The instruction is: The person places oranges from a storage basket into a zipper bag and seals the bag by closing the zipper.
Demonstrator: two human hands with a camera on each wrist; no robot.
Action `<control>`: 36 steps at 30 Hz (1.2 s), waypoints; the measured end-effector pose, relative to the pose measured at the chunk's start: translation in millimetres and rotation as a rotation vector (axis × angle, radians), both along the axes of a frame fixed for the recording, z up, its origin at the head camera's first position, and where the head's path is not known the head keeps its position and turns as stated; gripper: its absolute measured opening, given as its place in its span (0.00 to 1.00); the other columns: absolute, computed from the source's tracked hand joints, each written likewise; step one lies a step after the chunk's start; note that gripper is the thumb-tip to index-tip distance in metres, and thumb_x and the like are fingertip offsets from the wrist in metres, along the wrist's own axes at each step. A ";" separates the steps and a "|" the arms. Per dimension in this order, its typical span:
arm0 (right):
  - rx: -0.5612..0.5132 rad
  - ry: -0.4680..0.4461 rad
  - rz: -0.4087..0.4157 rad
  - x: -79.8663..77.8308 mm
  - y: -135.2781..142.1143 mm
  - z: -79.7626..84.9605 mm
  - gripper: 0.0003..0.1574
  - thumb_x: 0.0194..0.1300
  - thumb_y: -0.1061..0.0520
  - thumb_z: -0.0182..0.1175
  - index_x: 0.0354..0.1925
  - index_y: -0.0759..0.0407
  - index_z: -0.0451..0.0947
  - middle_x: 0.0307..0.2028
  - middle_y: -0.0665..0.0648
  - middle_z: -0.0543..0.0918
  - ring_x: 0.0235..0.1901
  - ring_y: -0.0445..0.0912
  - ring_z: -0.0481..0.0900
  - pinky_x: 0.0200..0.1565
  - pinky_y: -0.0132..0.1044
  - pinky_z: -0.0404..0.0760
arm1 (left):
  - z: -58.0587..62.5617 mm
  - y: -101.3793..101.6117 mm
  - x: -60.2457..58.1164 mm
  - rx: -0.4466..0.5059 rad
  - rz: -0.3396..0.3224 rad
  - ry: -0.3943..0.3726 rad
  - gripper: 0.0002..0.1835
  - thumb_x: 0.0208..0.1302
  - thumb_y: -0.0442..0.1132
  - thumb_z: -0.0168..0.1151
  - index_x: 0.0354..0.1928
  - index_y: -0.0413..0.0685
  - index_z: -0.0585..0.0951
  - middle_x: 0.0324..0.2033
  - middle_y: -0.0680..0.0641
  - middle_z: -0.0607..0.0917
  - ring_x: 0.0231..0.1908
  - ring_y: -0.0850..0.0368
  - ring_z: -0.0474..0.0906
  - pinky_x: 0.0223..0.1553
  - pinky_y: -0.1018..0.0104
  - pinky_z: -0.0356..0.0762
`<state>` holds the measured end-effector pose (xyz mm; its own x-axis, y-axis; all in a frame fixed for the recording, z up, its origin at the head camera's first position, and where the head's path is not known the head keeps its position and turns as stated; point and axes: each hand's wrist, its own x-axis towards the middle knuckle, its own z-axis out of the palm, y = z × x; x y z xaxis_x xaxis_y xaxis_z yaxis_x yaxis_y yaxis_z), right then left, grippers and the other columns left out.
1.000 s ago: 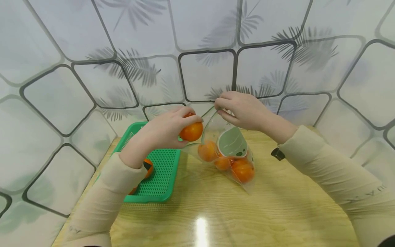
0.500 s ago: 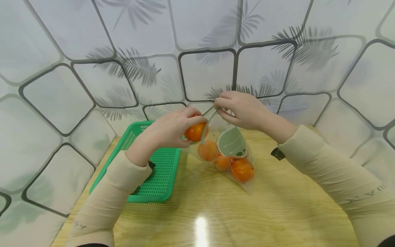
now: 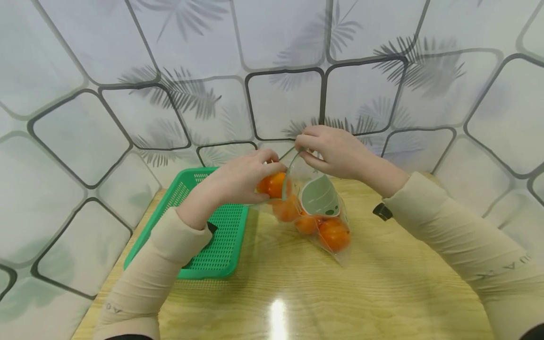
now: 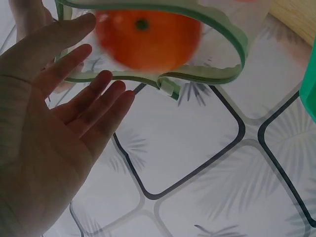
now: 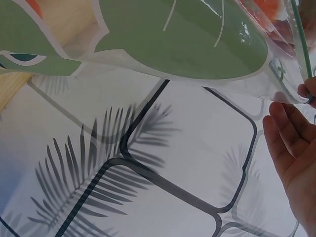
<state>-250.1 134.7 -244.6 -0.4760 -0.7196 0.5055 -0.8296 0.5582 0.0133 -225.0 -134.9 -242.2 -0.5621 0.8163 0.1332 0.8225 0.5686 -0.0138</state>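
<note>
In the head view, my left hand (image 3: 242, 177) is at the mouth of a clear zip bag (image 3: 342, 215) with a green print. An orange (image 3: 278, 184) lies just inside the mouth. The left wrist view shows this orange (image 4: 148, 42) slightly blurred within the green rim, while the left fingers are spread and fairly straight, apart from it; the thumb overlaps the rim. My right hand (image 3: 335, 148) pinches the bag's upper edge, holding it up. Several more oranges (image 3: 333, 234) sit in the bag's lower part.
Left of the bag stands a green perforated basket (image 3: 231, 271), partly covered by the left sleeve. A dark piece (image 3: 212, 227) shows inside it. The wooden table (image 3: 340, 297) meets a patterned wall covering (image 3: 284, 104) behind and at both sides.
The left hand has moved right with the orange, from beside the bag into its mouth, and its fingers have loosened from the fruit. The right hand has stayed in place.
</note>
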 end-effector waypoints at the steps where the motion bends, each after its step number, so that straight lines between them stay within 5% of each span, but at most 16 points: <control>1: -0.001 0.002 0.001 0.0 0.0 -0.3 0.03 0.75 0.58 0.62 0.44 0.55 0.82 0.37 0.55 0.82 0.34 0.48 0.78 0.37 0.44 0.81 | -0.2 0.1 0.0 -0.003 0.005 -0.007 0.31 0.59 0.39 0.80 0.66 0.50 0.81 0.59 0.44 0.78 0.47 0.48 0.80 0.48 0.58 0.83; 16: -0.003 -0.008 -0.009 -1.9 1.0 -1.9 0.03 0.75 0.58 0.62 0.45 0.54 0.81 0.40 0.56 0.85 0.36 0.49 0.81 0.39 0.46 0.84 | -8.2 -16.5 -2.3 0.015 0.048 -0.017 0.28 0.63 0.40 0.77 0.65 0.51 0.82 0.54 0.48 0.82 0.46 0.52 0.78 0.47 0.59 0.81; 36: -0.009 0.010 0.001 -5.1 4.8 -2.3 0.03 0.74 0.58 0.62 0.44 0.56 0.82 0.39 0.56 0.85 0.36 0.50 0.82 0.40 0.48 0.84 | -22.2 -61.5 4.2 -0.044 0.199 -0.040 0.36 0.61 0.44 0.79 0.71 0.51 0.78 0.70 0.42 0.76 0.68 0.39 0.76 0.69 0.42 0.77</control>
